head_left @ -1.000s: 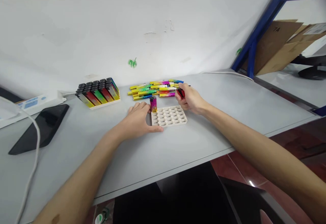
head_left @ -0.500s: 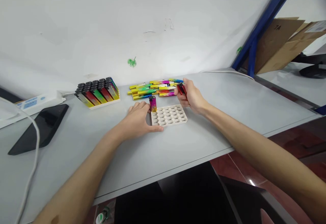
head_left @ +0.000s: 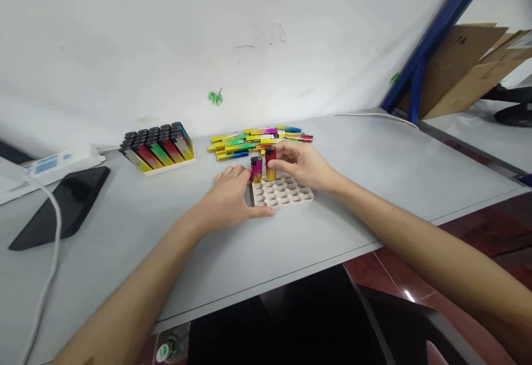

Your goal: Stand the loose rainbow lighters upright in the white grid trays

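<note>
The right hand (head_left: 306, 164) pinches a red lighter (head_left: 271, 165) upright at the tray (head_left: 291, 201), beside a purple lighter (head_left: 256, 171); the left hand (head_left: 230, 198), spread, spans its left end.

On the table (head_left: 357, 199), a tray (head_left: 291, 196) is lying centrally, with one lighter (head_left: 256, 171) standing at its far left corner. The right hand (head_left: 305, 165) is holding a second lighter (head_left: 270, 164) upright just right of the first, while the left hand (head_left: 228, 199) is spanning the tray's left side. Beyond the tray, a heap of lighters (head_left: 235, 146) is lying before the wall (head_left: 249, 49). Farther left, a rack (head_left: 172, 166) is holding rows of lighters (head_left: 158, 152); left of that, a power strip (head_left: 62, 160) is lying, a phone (head_left: 62, 207) nearer. At far right, cartons (head_left: 461, 71) are standing beyond the table.
</note>
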Demonstrator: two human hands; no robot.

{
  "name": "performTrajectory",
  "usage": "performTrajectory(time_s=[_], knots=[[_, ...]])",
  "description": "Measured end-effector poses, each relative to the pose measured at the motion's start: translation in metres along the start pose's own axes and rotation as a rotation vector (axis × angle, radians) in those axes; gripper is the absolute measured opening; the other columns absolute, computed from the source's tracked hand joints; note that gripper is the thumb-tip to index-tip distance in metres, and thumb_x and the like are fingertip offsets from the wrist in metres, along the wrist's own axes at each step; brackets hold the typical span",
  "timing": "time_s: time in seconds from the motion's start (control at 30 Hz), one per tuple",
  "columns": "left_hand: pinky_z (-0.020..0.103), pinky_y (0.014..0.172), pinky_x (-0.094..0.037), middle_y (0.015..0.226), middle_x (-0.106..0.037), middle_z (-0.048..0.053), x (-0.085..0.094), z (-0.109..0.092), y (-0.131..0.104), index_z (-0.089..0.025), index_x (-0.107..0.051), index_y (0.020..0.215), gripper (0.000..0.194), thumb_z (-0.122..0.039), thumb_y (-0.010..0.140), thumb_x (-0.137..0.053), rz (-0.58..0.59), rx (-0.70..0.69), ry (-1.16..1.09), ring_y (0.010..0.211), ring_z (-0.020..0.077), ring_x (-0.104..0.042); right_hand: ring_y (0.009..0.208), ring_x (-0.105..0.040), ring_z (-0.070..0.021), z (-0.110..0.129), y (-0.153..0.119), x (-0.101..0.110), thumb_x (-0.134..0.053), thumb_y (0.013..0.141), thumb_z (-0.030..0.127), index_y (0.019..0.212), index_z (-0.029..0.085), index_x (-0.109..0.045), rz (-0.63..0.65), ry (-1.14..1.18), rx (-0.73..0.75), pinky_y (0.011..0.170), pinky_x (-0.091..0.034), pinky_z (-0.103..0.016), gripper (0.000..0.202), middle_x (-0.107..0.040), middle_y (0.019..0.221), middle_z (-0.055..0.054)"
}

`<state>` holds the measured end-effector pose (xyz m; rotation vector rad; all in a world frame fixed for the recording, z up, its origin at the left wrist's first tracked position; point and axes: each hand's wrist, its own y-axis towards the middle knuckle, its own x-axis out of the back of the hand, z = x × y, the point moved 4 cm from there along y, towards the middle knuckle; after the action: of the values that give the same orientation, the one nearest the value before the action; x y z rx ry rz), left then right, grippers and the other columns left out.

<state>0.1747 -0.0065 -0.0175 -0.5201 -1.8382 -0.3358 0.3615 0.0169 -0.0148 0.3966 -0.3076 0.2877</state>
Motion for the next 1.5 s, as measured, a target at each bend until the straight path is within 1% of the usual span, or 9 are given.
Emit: performTrajectory(time_s=[0.47, 0.87, 0.93, 1.03, 1.1, 1.17, 1.27, 1.4, 1.5], knots=[[0.049, 0.099, -0.042, 0.115, -0.057, 0.012, -0.001, 0.0, 0.0, -0.02, -0.057, 0.11, 0.072, -0.078, 0.068, -0.068, -0.003, -0.004, -0.01, 0.11, 0.035, -0.051, 0.078, -0.068, -0.0171, 0.006, -0.003, -0.007, -0.071, 0.087, 0.032, 0.097, 0.02, -0.06, -0.002, -0.043, 0.034, 0.074, -0.055, -0.034, 0.019, -0.071, 0.09, -0.001], [0.05, 0.097, -0.044, 0.112, -0.058, 0.012, 0.0, 0.0, 0.0, -0.022, -0.056, 0.099, 0.067, -0.079, 0.066, -0.068, -0.01, 0.005, -0.006, 0.108, 0.0355, -0.053, 0.082, -0.065, -0.0199, 0.011, -0.005, -0.006, -0.067, 0.093, 0.04, 0.09, 0.021, -0.062, 0.09, -0.359, 0.1, 0.076, -0.048, -0.034, 0.019, -0.071, 0.089, -0.003], [0.05, 0.098, -0.043, 0.114, -0.058, 0.013, 0.0, 0.0, 0.001, -0.021, -0.056, 0.103, 0.071, -0.08, 0.066, -0.067, -0.005, 0.001, -0.004, 0.109, 0.0365, -0.053, 0.084, -0.064, -0.0201, 0.007, -0.002, 0.0, -0.057, 0.098, 0.046, 0.088, 0.021, -0.064, 0.077, -0.365, 0.085, 0.077, -0.046, -0.035, 0.028, -0.072, 0.091, -0.004], [0.051, 0.099, -0.043, 0.117, -0.058, 0.014, 0.0, 0.0, 0.001, -0.02, -0.056, 0.108, 0.076, -0.082, 0.066, -0.065, 0.0, -0.001, 0.007, 0.111, 0.0373, -0.052, 0.084, -0.062, -0.0202, -0.011, 0.006, 0.019, -0.04, 0.105, 0.043, 0.088, 0.019, -0.066, -0.061, -0.462, 0.04, 0.079, -0.044, -0.036, 0.039, -0.071, 0.09, -0.006], [0.051, 0.099, -0.043, 0.117, -0.058, 0.014, 0.0, 0.001, 0.002, -0.02, -0.056, 0.108, 0.076, -0.083, 0.066, -0.064, 0.003, -0.002, 0.017, 0.111, 0.0373, -0.052, 0.086, -0.06, -0.0214, -0.026, 0.012, 0.032, -0.051, 0.1, 0.036, 0.088, 0.019, -0.067, -0.136, -0.614, 0.024, 0.081, -0.043, -0.036, 0.027, -0.069, 0.089, -0.007], [0.051, 0.098, -0.043, 0.117, -0.058, 0.015, -0.001, 0.002, 0.002, -0.019, -0.056, 0.106, 0.076, -0.084, 0.066, -0.063, 0.006, -0.006, 0.027, 0.11, 0.0373, -0.052, 0.087, -0.059, -0.0232, -0.04, 0.017, 0.04, -0.062, 0.093, 0.032, 0.095, 0.018, -0.069, -0.136, -0.722, -0.005, 0.081, -0.044, -0.037, 0.016, -0.066, 0.086, -0.007], [0.051, 0.098, -0.043, 0.117, -0.058, 0.015, 0.0, 0.004, 0.002, -0.02, -0.056, 0.105, 0.077, -0.085, 0.066, -0.062, 0.007, -0.013, 0.032, 0.11, 0.0376, -0.053, 0.089, -0.058, -0.025, -0.053, 0.02, 0.046, -0.067, 0.089, 0.034, 0.102, 0.017, -0.071, -0.141, -0.793, -0.039, 0.079, -0.045, -0.038, 0.021, -0.063, 0.087, -0.007], [0.051, 0.097, -0.044, 0.116, -0.059, 0.015, 0.001, 0.006, 0.002, -0.02, -0.057, 0.105, 0.078, -0.087, 0.065, -0.061, 0.009, -0.005, 0.029, 0.11, 0.0383, -0.053, 0.094, -0.059, -0.0264, -0.054, 0.021, 0.045, -0.069, 0.087, 0.034, 0.099, 0.018, -0.072, -0.122, -0.78, -0.057, 0.085, -0.046, -0.041, 0.02, -0.064, 0.089, -0.008], [0.051, 0.097, -0.044, 0.116, -0.06, 0.015, 0.002, 0.007, 0.002, -0.02, -0.057, 0.105, 0.078, -0.086, 0.065, -0.061, 0.01, -0.004, 0.028, 0.11, 0.0384, -0.054, 0.093, -0.061, -0.0247, -0.048, 0.018, 0.046, -0.077, 0.079, 0.034, 0.091, 0.018, -0.069, -0.143, -0.635, -0.138, 0.086, -0.048, -0.041, 0.021, -0.066, 0.098, -0.009]])
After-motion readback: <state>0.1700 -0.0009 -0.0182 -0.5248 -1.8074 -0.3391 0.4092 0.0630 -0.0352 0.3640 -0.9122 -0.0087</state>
